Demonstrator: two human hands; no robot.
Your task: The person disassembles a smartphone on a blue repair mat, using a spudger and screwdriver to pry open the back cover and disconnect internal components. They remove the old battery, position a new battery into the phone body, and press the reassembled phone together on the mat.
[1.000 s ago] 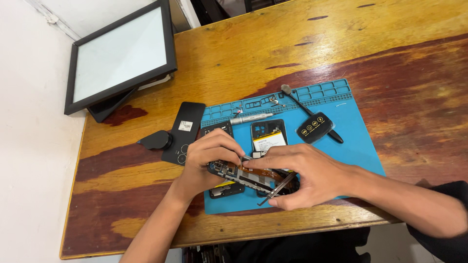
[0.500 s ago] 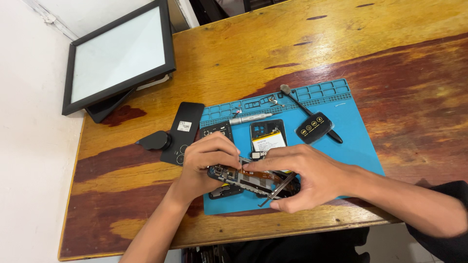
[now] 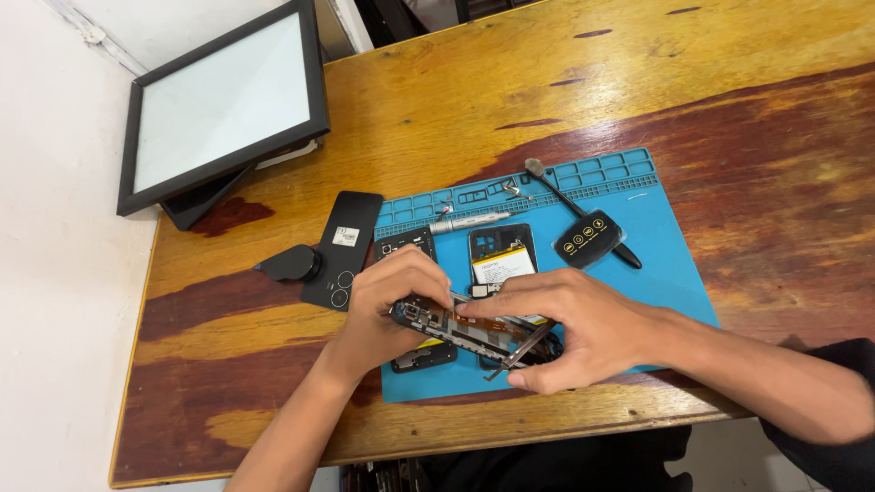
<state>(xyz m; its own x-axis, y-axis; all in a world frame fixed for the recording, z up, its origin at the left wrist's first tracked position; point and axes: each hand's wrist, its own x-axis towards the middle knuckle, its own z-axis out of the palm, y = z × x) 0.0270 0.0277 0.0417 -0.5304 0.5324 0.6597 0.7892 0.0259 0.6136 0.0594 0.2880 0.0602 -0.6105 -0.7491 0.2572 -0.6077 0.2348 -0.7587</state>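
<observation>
My left hand (image 3: 392, 301) and my right hand (image 3: 561, 328) hold an opened phone body (image 3: 460, 328) tilted on its side above the blue work mat (image 3: 656, 264). Its circuit boards and an orange flex strip face up. My right index finger presses on the boards near the phone's top end. A pair of dark tweezers (image 3: 521, 351) sticks out under my right palm. My left fingers pinch the phone's upper corner.
On the mat lie another phone frame with a battery (image 3: 501, 260), a silver screwdriver (image 3: 469, 221), a black brush (image 3: 570, 205), a black square tool (image 3: 588, 239) and small parts. A black back cover (image 3: 342, 246) and a black pick (image 3: 290, 264) lie left. A framed screen (image 3: 223, 105) leans at the back left.
Both hands have kept their hold on the phone. My right index finger has shifted slightly along the boards; the phone has barely moved.
</observation>
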